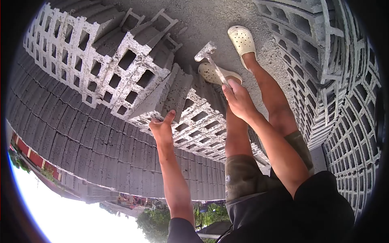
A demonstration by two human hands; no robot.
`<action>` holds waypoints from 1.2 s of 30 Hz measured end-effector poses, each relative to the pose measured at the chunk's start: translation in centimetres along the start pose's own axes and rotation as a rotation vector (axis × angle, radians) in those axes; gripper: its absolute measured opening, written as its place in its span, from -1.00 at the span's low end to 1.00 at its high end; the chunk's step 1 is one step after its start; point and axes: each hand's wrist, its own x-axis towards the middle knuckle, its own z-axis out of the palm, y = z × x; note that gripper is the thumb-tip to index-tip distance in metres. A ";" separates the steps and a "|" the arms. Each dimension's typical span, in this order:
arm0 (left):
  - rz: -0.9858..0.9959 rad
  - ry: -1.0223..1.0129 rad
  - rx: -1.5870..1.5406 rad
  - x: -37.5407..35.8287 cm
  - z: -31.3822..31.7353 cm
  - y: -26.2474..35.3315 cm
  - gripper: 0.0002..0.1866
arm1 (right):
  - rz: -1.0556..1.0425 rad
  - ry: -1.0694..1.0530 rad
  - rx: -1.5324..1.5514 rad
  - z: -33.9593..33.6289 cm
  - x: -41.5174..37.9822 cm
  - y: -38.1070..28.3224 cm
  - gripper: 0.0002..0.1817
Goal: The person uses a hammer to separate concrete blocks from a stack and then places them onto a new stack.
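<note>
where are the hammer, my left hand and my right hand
Hammer (217, 70): head view, middle of its handle.
Left hand (163, 130): head view, back of the hand.
Right hand (240, 99): head view, back of the hand.

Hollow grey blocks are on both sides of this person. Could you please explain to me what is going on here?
A person is among stacked hollow blocks. Their left hand touches the end of one grey block, though how firmly it grips cannot be told. Their right hand holds a hammer by its handle; the head looks apart from that block.
</note>
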 end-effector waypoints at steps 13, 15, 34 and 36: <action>0.047 -0.030 -0.151 -0.5 0.6 0.5 -0.71 | 0.295 0.069 0.092 9.1 2.6 -2.4 -0.62; 0.033 -0.042 -0.129 -0.4 0.5 0.4 -0.71 | 0.257 0.184 0.087 7.3 2.8 -2.4 -0.62; -0.010 0.004 0.053 -0.2 0.5 0.4 -0.68 | 0.173 0.349 -0.199 0.8 5.1 -6.0 -0.64; 0.058 0.023 0.029 -0.5 0.8 0.6 -0.69 | 0.118 0.447 -0.112 -0.6 5.8 -7.3 -0.64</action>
